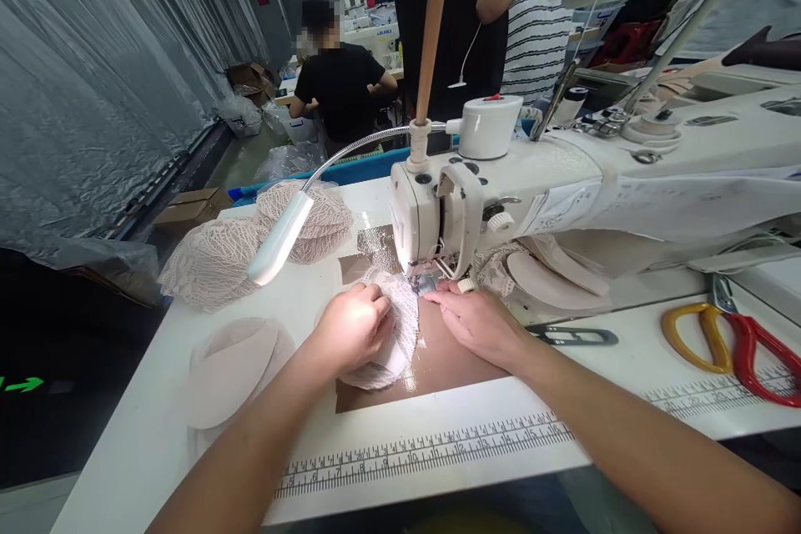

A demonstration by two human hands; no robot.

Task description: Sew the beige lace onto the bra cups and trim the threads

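Observation:
A round lace-covered fabric piece (400, 334) lies on the brown plate under the head of a white sewing machine (413, 209). My left hand (356, 325) is closed on the left part of this piece, its fingers curled and pressed together. Just right of the needle area, my right hand (472, 317) rests with its fingers pressed together and pointing at the presser foot. Whatever its fingertips hold, if anything, is too small to make out. The lace piece's upper edge reaches the presser foot.
Lace piles (216, 263) and smooth round pads (231, 371) lie left. A lamp (281, 238) hangs over the table. Right are more pads (556, 275), thread snips (576, 336) and red-and-yellow scissors (751, 350). A ruler strip (438, 457) runs along the front edge. A seated person (338, 88) is behind.

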